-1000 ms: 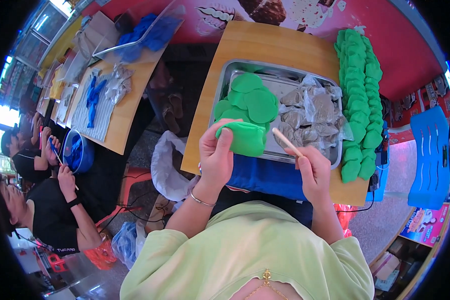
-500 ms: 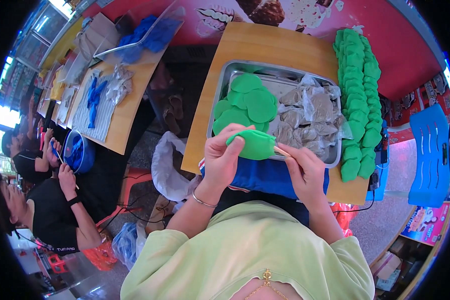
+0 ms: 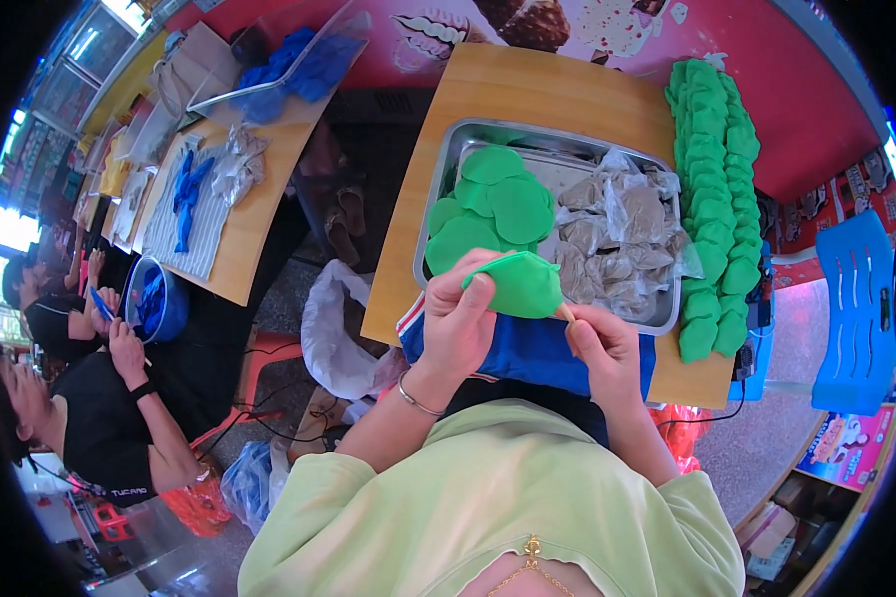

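My left hand (image 3: 457, 326) pinches a green fabric pouch (image 3: 523, 286) by its left side, thumb on top. A thin wooden stick (image 3: 565, 312) is gripped in the fingers of my right hand (image 3: 607, 350), and its far end disappears at the pouch's right edge. How deep it goes inside is hidden. Just beyond my hands lies a metal tray (image 3: 430, 189). In its left part are overlapping flat green rounds (image 3: 521, 209); its right part holds several small clear bags (image 3: 635, 214) with a greyish-brown filling.
Puffy green pieces (image 3: 709, 204) stand stacked in rows along the table's (image 3: 558, 85) right edge. Blue cloth (image 3: 528, 348) hangs at the near edge. At left, a co-worker (image 3: 100, 408) handles blue material over a blue bucket (image 3: 169, 308). A blue plastic chair (image 3: 851, 308) stands right.
The pouch and my left hand have shifted slightly right, and the pouch has turned so its right end dips. My right hand has moved a little lower, still on the stick.
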{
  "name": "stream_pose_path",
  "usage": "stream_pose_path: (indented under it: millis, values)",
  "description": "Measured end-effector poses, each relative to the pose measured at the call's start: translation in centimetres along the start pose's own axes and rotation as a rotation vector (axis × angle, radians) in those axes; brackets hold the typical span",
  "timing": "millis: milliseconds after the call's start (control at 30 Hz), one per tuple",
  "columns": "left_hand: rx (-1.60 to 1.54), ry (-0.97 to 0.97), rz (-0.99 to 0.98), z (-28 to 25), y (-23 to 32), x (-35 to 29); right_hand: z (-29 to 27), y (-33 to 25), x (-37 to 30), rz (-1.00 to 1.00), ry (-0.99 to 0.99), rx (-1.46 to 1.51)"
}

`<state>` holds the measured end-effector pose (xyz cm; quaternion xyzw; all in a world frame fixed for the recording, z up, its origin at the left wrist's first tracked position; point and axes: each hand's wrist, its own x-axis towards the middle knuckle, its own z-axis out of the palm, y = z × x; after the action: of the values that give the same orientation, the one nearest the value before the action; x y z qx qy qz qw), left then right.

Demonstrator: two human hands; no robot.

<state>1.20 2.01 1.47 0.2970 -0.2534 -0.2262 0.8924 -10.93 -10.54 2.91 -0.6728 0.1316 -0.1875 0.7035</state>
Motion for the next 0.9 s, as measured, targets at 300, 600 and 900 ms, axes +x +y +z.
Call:
stream_pose_path:
  millis: [300, 600, 900]
  values:
    - [-0.076, 0.111, -0.061, 0.5, 0.1, 0.0, -0.1, 0.6, -0.4, 0.100, -0.018, 0.129]
    - [0.217, 0.339, -0.208, -2.5, -0.4, 2.4, -3.5, 2.6, 0.0, 0.081, 0.176, -0.182]
    - [1.598, 0.075, 0.341, -2.8, 1.9, 3.7, -5.7, 3.0, -0.7, 0.197, 0.173, -0.193]
